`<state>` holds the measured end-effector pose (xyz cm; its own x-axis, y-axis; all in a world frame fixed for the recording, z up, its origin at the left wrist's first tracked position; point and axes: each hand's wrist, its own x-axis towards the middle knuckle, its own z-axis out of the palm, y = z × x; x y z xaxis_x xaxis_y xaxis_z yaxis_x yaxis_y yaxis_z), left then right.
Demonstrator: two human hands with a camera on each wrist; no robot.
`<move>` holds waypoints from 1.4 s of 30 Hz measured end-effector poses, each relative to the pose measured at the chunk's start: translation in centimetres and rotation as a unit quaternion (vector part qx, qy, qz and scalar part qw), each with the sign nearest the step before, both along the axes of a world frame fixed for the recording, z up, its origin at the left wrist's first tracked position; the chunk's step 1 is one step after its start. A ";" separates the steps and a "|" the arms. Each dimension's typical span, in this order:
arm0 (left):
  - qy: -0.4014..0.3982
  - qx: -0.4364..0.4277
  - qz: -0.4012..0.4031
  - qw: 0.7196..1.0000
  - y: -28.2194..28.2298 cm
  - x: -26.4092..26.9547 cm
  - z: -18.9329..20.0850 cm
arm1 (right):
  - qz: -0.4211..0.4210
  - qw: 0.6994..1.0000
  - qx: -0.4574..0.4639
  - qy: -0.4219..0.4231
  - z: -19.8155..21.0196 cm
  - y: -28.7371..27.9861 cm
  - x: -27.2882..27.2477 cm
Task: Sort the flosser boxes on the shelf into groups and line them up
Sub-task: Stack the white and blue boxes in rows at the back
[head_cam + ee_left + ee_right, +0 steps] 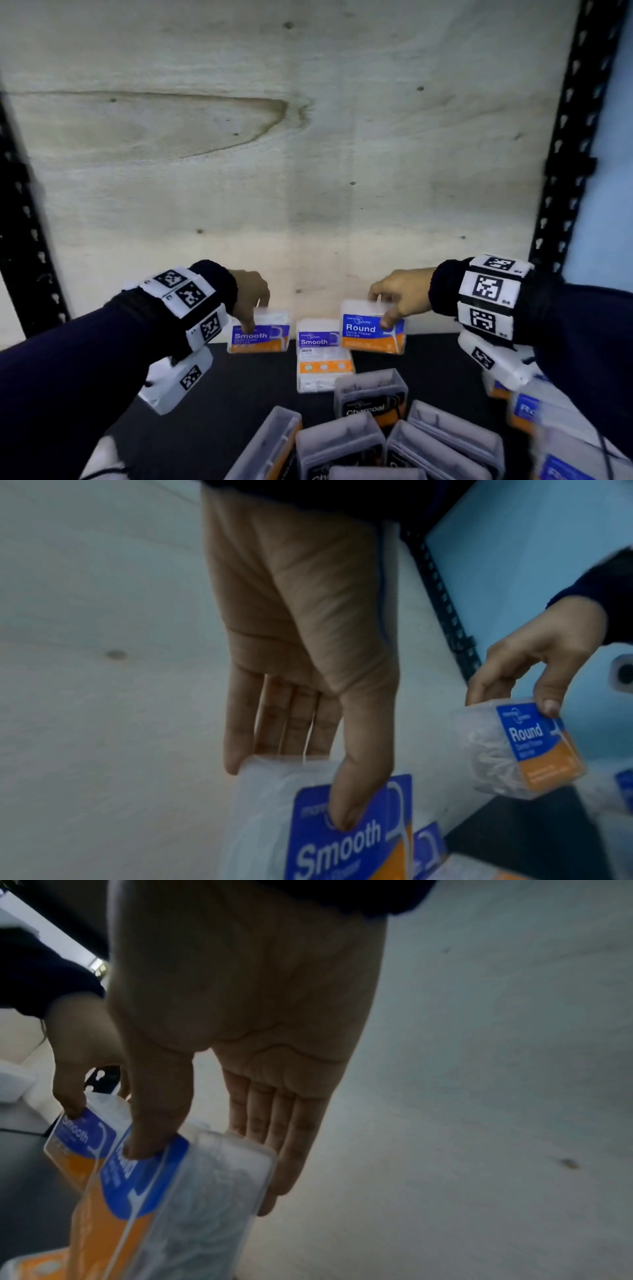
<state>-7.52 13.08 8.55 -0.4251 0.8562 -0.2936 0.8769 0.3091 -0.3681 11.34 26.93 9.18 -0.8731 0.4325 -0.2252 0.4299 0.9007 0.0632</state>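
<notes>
- Head view: left hand point(251, 296) pinching the Smooth box point(258, 334) from above, thumb on the label face, fingers behind; box standing upright at the far edge of the dark shelf point(239, 383), close to the plywood back wall point(308, 137).
- Right hand point(399, 296) pinching the Round box point(373, 330) the same way, holding it upright, seemingly just above the shelf, right of a second Smooth box point(318, 339) standing on a flat-lying box point(323, 371).
- Both held boxes sitting directly under their hands; second Smooth box waiting between the two hands, touching neither.
- Charcoal boxes point(371, 399) crowding the near side, unsorted; more blue-label boxes point(524, 411) lying near right under the right wrist.
- Judging the step: setting each box down by kind along the far wall. Doing it well likely meaning keeping labels facing near, seating bases flat before letting go, pushing the Smooth box right against its twin, starting the Round group well apart to the right.
- Left wrist view: left hand point(301, 647) clamping the Smooth box point(329, 831), thumb tip on the blue label, fingers point(291, 723) straight down the far side; right hand point(534, 664) showing at the right, gripping the Round box point(527, 748).
- Right wrist view: right hand point(240, 1015) holding the Round box point(185, 1191) between thumb and fingers point(274, 1137); left hand point(78, 1047) beyond, thumb on the Smooth box point(82, 1139).
</notes>
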 end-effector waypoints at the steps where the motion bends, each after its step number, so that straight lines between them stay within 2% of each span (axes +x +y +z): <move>1: -0.001 0.012 -0.005 1.000 -0.4 0.6 0.5 | -0.002 1.000 -0.001 0.007 0.5 -0.3 1.0; 7: -0.025 0.091 -0.043 0.995 -2.6 5.0 2.8 | -0.012 0.997 0.011 0.077 3.4 -3.7 8.0; 11: -0.056 0.134 -0.069 0.987 -3.3 8.2 3.4 | -0.037 0.990 0.026 0.135 3.7 -5.8 13.6; 16: -0.075 0.137 -0.117 0.981 -3.3 11.8 3.8 | -0.106 0.977 0.013 0.186 1.0 -6.6 20.1; 20: -0.077 0.132 -0.134 0.979 -2.9 13.6 4.1 | -0.189 0.973 0.003 0.136 -3.3 -6.1 23.2; 25: -0.066 0.132 -0.145 0.978 -2.4 14.9 4.3 | -0.228 0.970 0.007 0.085 -7.7 -6.0 24.1; 29: -0.061 0.125 -0.151 0.979 -2.0 15.6 4.0 | -0.235 0.966 0.016 0.108 -9.4 -6.0 23.8; 34: -0.070 0.111 -0.154 0.979 -1.6 16.4 3.7 | -0.210 0.968 0.040 0.129 -10.4 -6.1 23.2; 42: -0.060 0.091 -0.165 0.980 -1.1 17.3 3.8 | -0.215 0.974 0.024 0.068 -11.7 -4.2 21.8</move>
<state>9.76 11.97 12.31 -0.0881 0.9842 -0.1535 0.9737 0.0526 -0.2217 33.19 22.72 -2.52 -0.6288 0.7723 -0.0904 0.7745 0.6324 0.0161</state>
